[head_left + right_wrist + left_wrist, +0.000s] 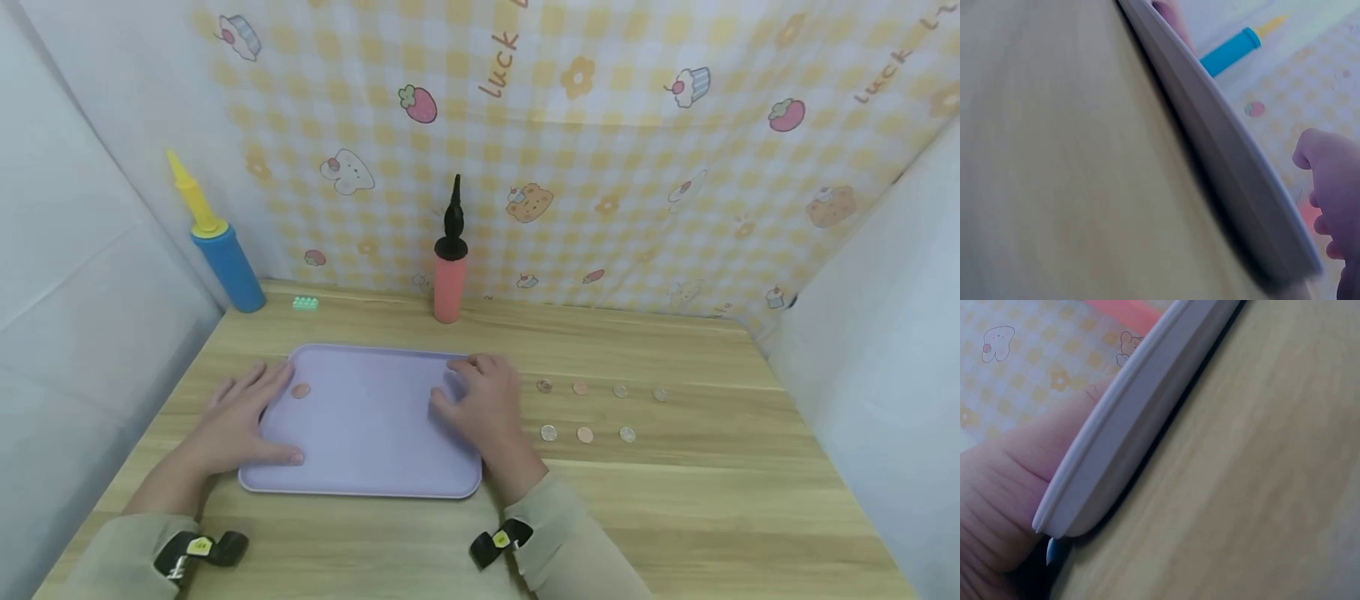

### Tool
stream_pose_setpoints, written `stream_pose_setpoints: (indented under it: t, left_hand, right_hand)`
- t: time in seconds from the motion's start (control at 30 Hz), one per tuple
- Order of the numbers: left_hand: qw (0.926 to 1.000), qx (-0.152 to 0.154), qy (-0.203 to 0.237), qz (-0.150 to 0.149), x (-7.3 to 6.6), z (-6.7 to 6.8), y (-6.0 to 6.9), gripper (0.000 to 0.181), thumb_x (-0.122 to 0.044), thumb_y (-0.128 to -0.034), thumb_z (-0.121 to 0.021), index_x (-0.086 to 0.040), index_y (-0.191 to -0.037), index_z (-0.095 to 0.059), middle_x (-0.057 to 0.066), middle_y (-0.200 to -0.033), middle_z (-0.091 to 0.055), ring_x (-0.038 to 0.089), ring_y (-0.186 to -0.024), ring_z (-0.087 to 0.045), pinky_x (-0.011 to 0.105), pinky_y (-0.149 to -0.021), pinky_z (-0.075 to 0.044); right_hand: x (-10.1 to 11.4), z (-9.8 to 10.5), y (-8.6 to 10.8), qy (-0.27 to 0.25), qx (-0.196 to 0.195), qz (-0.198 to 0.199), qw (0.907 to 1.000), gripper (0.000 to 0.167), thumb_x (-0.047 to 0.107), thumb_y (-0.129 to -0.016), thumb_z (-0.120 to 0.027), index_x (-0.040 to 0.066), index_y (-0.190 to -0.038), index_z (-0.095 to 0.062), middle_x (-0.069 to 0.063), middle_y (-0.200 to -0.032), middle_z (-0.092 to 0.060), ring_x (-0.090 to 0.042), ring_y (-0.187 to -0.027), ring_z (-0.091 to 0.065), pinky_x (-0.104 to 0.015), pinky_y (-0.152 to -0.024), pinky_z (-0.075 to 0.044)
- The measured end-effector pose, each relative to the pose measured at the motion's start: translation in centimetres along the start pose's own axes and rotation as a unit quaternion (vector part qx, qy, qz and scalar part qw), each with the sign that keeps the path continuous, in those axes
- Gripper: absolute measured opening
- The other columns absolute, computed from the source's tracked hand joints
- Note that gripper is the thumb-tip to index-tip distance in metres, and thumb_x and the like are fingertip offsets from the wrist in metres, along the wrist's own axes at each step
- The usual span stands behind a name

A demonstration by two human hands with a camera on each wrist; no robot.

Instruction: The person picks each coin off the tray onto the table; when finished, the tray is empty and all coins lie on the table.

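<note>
A shallow lilac tray (367,417) lies on the wooden table, with one copper-coloured coin (301,391) near its upper left corner. My left hand (238,423) rests at the tray's left edge, thumb stretched over the inside and the other fingers extended toward the upper corner. In the left wrist view, the thumb (1054,434) passes behind the tray rim. Over the tray's right side is my right hand (483,408), its fingers loosely bent and the thumb apart; nothing shows between them. To its right, silver and copper-coloured coins (585,434) lie in two rows.
At the back stand a pink pump (448,287) with a black nozzle and, farther left, a blue pump (230,268) with a yellow nozzle. A small mint-green toy brick (305,303) lies between them. A checked cloth (600,167) hangs behind the table.
</note>
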State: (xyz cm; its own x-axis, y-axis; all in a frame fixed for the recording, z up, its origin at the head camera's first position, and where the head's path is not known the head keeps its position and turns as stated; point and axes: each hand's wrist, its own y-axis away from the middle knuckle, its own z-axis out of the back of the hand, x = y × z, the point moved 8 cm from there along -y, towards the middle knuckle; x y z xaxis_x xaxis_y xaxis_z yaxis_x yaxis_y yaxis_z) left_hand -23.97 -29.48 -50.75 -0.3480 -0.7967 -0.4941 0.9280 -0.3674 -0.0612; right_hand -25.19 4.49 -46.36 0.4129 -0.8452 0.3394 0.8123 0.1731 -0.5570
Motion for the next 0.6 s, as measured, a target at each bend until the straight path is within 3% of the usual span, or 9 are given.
stream_pose_setpoints:
  t: [0.37,0.6]
  left_hand:
    - [1.0,0.002,-0.001,0.005,0.4,0.1,-0.1,0.141,-0.067,-0.0673,-0.093,-0.002,-0.169,-0.022,0.024,-0.173,-0.026,0.058,-0.156,-0.012,0.073,-0.122,0.003]
    - [0.9999,0.0,0.008,0.012,0.2,0.2,0.1,0.139,-0.068,-0.067,-0.093,-0.002,-0.168,-0.024,0.023,-0.173,-0.026,0.057,-0.157,-0.013,0.073,-0.122,0.002]
  right_hand:
    - [4.7,-2.6,-0.9,0.01,0.069,-0.006,0.9975,0.039,0.05,-0.085,-0.077,0.023,-0.112,-0.084,0.001,-0.115,-0.075,-0.026,-0.116,-0.065,-0.05,-0.101,-0.048]
    - [7.4,-5.0,-0.6,0.001,0.142,-0.009,0.9899,0.039,0.052,-0.087,-0.078,0.027,-0.116,-0.083,0.005,-0.117,-0.073,-0.02,-0.112,-0.063,-0.043,-0.093,-0.049]
